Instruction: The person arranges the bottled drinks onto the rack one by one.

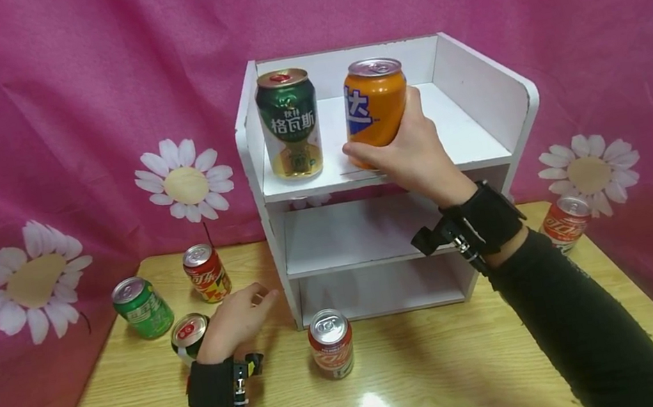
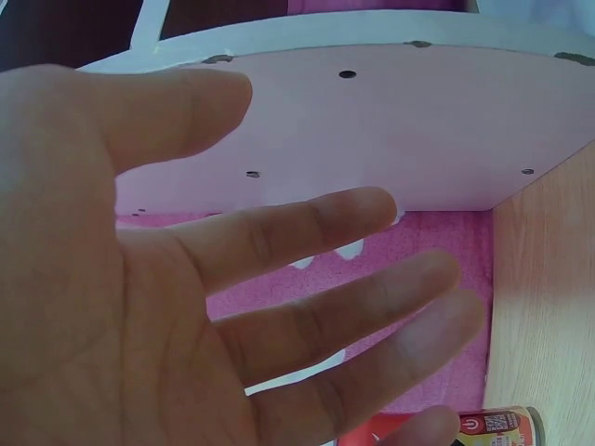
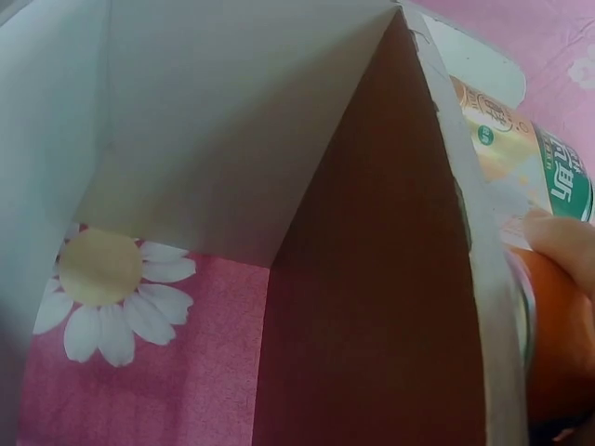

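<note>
My right hand (image 1: pixel 410 149) grips an orange soda can (image 1: pixel 377 101) at the top board of a white shelf unit (image 1: pixel 362 230). Whether the can's base touches the board cannot be made out. To its left a green and gold can (image 1: pixel 291 128) stands upright on the same board; the right wrist view shows it beyond the board's edge. My left hand (image 1: pixel 239 318) hovers over the table by the shelf's left side, holding nothing. In the left wrist view its fingers (image 2: pixel 307 316) are spread and relaxed. A can with a red tab (image 1: pixel 189 331) is partly hidden behind that hand.
On the wooden table (image 1: pixel 441 376), a red and white can (image 1: pixel 331 345) stands before the shelf. A green can (image 1: pixel 144 308) and a red and yellow can (image 1: pixel 207 274) stand at left, another red can (image 1: pixel 566 222) at right. Pink flowered cloth (image 1: pixel 92 77) hangs behind.
</note>
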Demonstrator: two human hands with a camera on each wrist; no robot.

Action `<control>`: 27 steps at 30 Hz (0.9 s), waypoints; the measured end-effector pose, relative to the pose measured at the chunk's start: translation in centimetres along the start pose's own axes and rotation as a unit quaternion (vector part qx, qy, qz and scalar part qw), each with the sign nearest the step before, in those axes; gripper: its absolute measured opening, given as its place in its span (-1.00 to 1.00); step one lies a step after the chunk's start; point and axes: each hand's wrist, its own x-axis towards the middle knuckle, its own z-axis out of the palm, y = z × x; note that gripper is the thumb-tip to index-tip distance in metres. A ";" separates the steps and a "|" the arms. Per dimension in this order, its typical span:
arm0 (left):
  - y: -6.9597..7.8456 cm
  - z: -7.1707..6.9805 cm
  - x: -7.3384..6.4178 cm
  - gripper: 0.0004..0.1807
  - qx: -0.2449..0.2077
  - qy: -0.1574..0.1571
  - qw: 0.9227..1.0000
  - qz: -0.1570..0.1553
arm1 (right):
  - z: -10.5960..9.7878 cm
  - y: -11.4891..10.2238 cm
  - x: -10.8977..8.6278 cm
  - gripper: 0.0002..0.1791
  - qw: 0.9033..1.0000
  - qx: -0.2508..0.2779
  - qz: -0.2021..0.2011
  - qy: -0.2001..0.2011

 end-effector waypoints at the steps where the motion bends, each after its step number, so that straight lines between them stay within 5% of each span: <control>1: 0.0 0.0 0.0 -0.51 0.000 0.000 1.000 0.000 | 0.0 0.0 0.0 -0.02 1.000 0.000 0.000 -0.003; 27: 0.2 0.0 0.0 -0.51 -0.003 -0.004 1.000 0.000 | -0.3 0.2 0.1 -0.01 1.000 0.007 -0.003 -0.024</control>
